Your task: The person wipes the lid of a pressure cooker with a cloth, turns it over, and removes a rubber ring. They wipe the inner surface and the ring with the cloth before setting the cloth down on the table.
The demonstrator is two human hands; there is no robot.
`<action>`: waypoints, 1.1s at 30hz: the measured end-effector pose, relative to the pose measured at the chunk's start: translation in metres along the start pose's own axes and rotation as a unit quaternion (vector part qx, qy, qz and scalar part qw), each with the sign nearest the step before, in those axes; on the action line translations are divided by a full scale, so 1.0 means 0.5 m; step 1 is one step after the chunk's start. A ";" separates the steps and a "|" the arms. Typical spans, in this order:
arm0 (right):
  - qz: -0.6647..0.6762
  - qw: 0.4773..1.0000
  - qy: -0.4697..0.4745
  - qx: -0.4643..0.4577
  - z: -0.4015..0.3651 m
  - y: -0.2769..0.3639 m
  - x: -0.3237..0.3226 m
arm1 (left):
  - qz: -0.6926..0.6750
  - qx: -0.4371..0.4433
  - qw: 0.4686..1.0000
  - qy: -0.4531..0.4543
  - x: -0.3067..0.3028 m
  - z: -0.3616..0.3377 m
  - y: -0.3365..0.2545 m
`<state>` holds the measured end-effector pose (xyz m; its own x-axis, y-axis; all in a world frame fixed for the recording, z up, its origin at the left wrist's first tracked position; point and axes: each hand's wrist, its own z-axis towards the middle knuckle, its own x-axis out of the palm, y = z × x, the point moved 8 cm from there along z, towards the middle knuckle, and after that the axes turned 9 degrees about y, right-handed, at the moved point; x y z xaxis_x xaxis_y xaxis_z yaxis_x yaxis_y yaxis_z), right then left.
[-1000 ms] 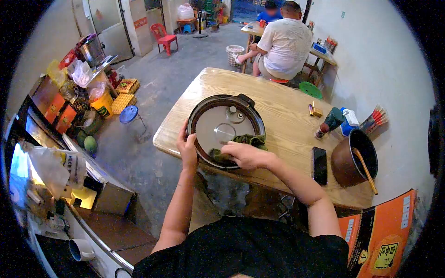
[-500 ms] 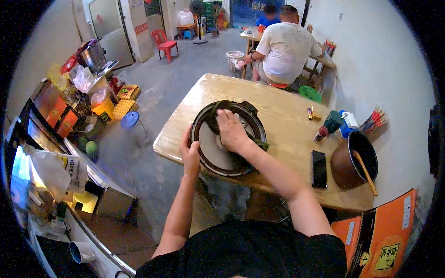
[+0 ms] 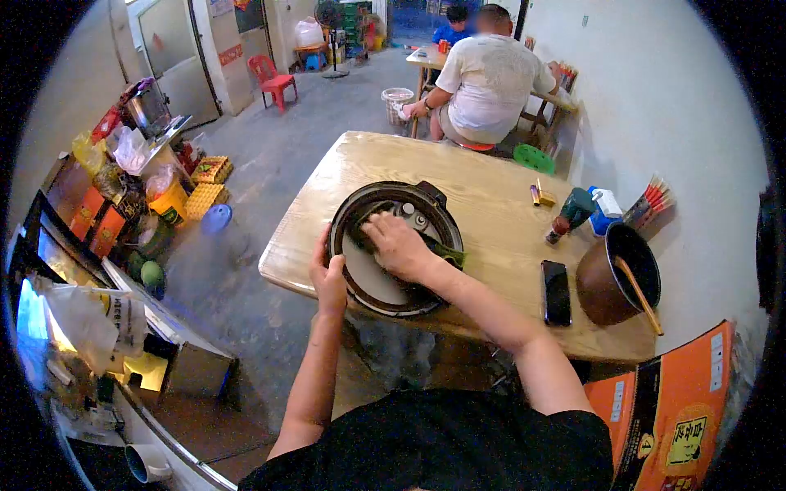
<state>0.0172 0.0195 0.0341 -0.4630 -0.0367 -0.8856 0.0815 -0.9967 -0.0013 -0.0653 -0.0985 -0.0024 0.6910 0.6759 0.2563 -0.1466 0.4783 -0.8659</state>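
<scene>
A round, dark-rimmed lid [image 3: 364,297], like that of a large rice cooker, lies on the wooden table with its greyish inner face up. Two small metal fittings show near its far side. My left hand [image 3: 329,277] grips the left rim, thumb on top and fingers round the outer edge. Inside the rim, my right hand [image 3: 399,248] presses a dark green cloth [image 3: 449,252] against the inner face, fingers bent over it. Part of the cloth trails out to the right over the rim; the rest is hidden under the palm.
On the table's right stand a brown pot [image 3: 602,286] with a wooden stick [image 3: 639,296], a phone [image 3: 556,293], bottles [image 3: 577,209] and a chopstick holder [image 3: 643,211]. An orange box [image 3: 688,401] is at lower right. Beyond the table sits a person [image 3: 491,86] in a white shirt.
My right hand has slid a little left and nearer across the inner face, uncovering the metal fittings. The left hand keeps its hold on the rim. The whole view has shifted slightly.
</scene>
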 end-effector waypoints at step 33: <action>0.190 0.980 -0.013 -0.053 -0.016 0.072 0.006 | -0.017 -0.004 0.999 -0.028 -0.007 -0.008 0.017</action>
<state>0.0256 -0.0159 0.0279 -0.4041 -0.4073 -0.8190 0.3427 -0.8976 0.2774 -0.0660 -0.0989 -0.0123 0.6548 0.6899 0.3087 -0.1182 0.4969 -0.8598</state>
